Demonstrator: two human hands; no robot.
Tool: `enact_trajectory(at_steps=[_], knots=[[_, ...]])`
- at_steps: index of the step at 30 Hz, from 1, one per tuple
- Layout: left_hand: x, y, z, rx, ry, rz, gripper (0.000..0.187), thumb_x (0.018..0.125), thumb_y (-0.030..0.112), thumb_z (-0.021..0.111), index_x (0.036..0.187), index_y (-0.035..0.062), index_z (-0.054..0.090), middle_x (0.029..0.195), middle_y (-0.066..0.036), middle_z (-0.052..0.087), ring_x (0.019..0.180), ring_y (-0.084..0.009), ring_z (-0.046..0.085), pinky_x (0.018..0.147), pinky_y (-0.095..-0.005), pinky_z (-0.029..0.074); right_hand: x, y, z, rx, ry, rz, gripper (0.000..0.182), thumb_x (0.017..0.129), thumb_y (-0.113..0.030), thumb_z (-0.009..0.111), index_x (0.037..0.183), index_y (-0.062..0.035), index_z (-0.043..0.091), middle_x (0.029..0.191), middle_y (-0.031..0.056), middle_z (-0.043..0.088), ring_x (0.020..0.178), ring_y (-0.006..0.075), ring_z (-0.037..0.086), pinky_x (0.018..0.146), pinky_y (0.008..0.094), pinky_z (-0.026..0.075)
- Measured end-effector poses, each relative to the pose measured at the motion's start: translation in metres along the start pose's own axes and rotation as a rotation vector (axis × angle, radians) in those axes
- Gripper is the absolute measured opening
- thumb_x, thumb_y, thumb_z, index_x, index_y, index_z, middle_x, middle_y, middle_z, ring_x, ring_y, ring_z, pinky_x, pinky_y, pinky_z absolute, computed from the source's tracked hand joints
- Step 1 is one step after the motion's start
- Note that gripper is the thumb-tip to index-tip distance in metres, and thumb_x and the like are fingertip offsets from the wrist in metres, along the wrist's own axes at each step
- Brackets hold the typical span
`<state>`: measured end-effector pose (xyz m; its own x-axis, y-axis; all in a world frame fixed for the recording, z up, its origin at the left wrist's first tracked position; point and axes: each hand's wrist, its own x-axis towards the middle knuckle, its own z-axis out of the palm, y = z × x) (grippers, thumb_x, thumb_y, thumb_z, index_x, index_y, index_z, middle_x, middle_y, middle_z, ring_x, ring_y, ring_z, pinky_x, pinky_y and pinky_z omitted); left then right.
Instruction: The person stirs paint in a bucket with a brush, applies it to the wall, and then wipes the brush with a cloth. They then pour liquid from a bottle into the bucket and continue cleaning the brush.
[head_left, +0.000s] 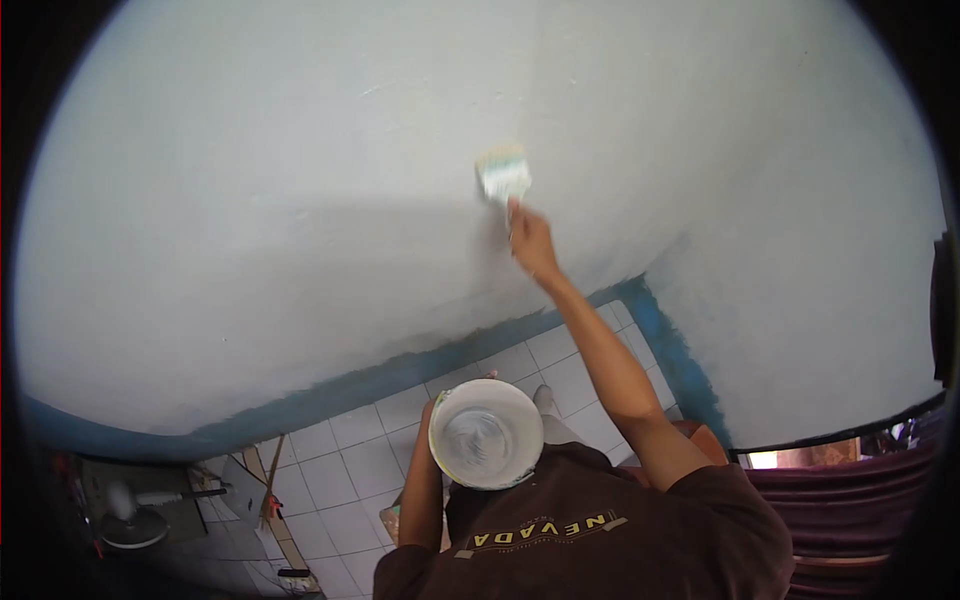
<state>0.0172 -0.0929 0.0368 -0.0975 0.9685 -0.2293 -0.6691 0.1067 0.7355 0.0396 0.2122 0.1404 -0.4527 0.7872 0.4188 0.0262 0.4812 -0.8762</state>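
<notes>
My right hand (pixel 532 242) is closed around the handle of a wide paintbrush (pixel 506 178), its bristles up against the pale wall (pixel 330 130). White and greenish paint coats the brush head. Close to my chest, my left hand (pixel 429 411) holds a white paint bucket (pixel 440 450); most of that hand is hidden behind the bucket, with fingertips showing at its far rim. A shallow layer of whitish paint (pixel 478 442) lies in the bottom, and paint smears mark the rim.
A blue band (pixel 390 378) runs along the wall's base above white floor tiles (pixel 365 465). At lower left stands a fan (pixel 133 528) near a wooden strip (pixel 290 550). Dark purple cloth (pixel 860 505) hangs at right. An orange-brown seat (pixel 705 440) shows behind my right arm.
</notes>
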Motion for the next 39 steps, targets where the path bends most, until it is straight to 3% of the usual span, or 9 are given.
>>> enact_trajectory(at_steps=[2, 8, 14, 17, 19, 22, 27, 33, 39], knots=[[0.003, 0.002, -0.007, 0.102, 0.188, -0.238, 0.038, 0.101, 0.024, 0.049, 0.13, 0.0013, 0.058, 0.127, -0.009, 0.063, 0.106, -0.0157, 0.064, 0.09, -0.0311, 0.053, -0.047, 0.065, 0.023, -0.088, -0.065, 0.114, 0.059, 0.102, -0.047, 0.041, 0.077, 0.0045, 0.056, 0.066, 0.0185, 0.056, 0.068, 0.034, 0.061, 0.069, 0.0436, 0.048], [0.004, -0.021, -0.036, -0.002, 0.155, -0.064, 0.04, 0.101, 0.026, 0.048, 0.131, 0.0017, 0.057, 0.13, -0.009, 0.061, 0.109, -0.0159, 0.063, 0.092, -0.0317, 0.053, -0.084, 0.13, 0.028, -0.023, -0.336, 0.763, 0.058, 0.099, -0.05, 0.045, 0.073, -0.0005, 0.057, 0.057, 0.0072, 0.056, 0.044, 0.0178, 0.055, 0.042, 0.0364, 0.042], [-0.001, -0.037, -0.043, -0.069, 0.089, 0.045, 0.041, 0.101, 0.028, 0.047, 0.132, 0.0021, 0.057, 0.132, -0.009, 0.06, 0.113, -0.0161, 0.062, 0.093, -0.0322, 0.053, -0.003, -0.014, -0.034, 0.26, -0.402, 0.549, 0.044, 0.098, -0.04, 0.053, 0.075, -0.004, 0.06, 0.054, 0.003, 0.051, 0.042, 0.0124, 0.048, 0.04, 0.0254, 0.039], [0.003, -0.013, -0.004, -0.158, 0.533, -0.281, 0.043, 0.1, 0.029, 0.05, 0.133, 0.0026, 0.056, 0.136, -0.008, 0.057, 0.118, -0.0168, 0.059, 0.097, -0.033, 0.052, 0.015, -0.104, -0.067, 0.315, -0.301, 0.316, 0.047, 0.099, -0.043, 0.052, 0.071, -0.0056, 0.056, 0.053, 0.0012, 0.047, 0.041, 0.0102, 0.044, 0.039, 0.0247, 0.039], [0.009, -0.041, -0.056, -0.442, -0.343, -0.022, 0.043, 0.1, 0.03, 0.05, 0.133, 0.0036, 0.056, 0.136, -0.007, 0.057, 0.118, -0.0167, 0.059, 0.097, -0.0325, 0.052, 0.028, -0.135, -0.078, 0.351, -0.298, 0.195, 0.05, 0.1, -0.046, 0.051, 0.07, -0.006, 0.055, 0.052, 0.0007, 0.046, 0.041, 0.0097, 0.043, 0.039, 0.0248, 0.039], [-0.001, -0.034, -0.047, -0.165, 0.083, -0.093, 0.042, 0.1, 0.03, 0.05, 0.134, 0.0047, 0.056, 0.136, -0.006, 0.057, 0.117, -0.0159, 0.059, 0.097, -0.0322, 0.052, 0.042, -0.137, -0.069, 0.396, -0.188, 0.052, 0.055, 0.101, -0.049, 0.046, 0.068, -0.0064, 0.052, 0.052, 0.0001, 0.046, 0.04, 0.009, 0.04, 0.039, 0.0258, 0.039], [-0.002, -0.023, -0.073, -0.056, 0.165, -0.087, 0.042, 0.1, 0.029, 0.05, 0.134, 0.0047, 0.056, 0.135, -0.005, 0.058, 0.116, -0.0153, 0.06, 0.096, -0.0318, 0.052, -0.017, 0.043, 0.021, -0.042, -0.044, 0.051, 0.054, 0.102, -0.044, 0.04, 0.091, 0.0038, 0.062, 0.079, 0.0286, 0.062, 0.076, 0.049, 0.057, 0.075, 0.0497, 0.047], [-0.003, -0.061, -0.096, 0.022, 0.248, -0.142, 0.042, 0.1, 0.029, 0.05, 0.134, 0.0047, 0.056, 0.134, -0.005, 0.058, 0.113, -0.0143, 0.061, 0.094, -0.0312, 0.053, -0.092, 0.173, 0.036, 0.148, -0.421, 0.885, 0.051, 0.103, -0.04, 0.037, 0.078, -0.0003, 0.059, 0.06, 0.0103, 0.056, 0.054, 0.0182, 0.059, 0.048, 0.0339, 0.05], [-0.003, -0.021, -0.022, 0.012, 0.447, -0.313, 0.04, 0.1, 0.027, 0.051, 0.132, 0.0036, 0.057, 0.128, -0.005, 0.062, 0.106, -0.013, 0.064, 0.093, -0.0311, 0.054, 0.007, 0.003, -0.028, 0.394, -0.525, 0.564, 0.04, 0.102, -0.037, 0.045, 0.075, -0.0085, 0.052, 0.057, -0.0001, 0.044, 0.051, 0.0105, 0.045, 0.043, 0.0253, 0.037]])
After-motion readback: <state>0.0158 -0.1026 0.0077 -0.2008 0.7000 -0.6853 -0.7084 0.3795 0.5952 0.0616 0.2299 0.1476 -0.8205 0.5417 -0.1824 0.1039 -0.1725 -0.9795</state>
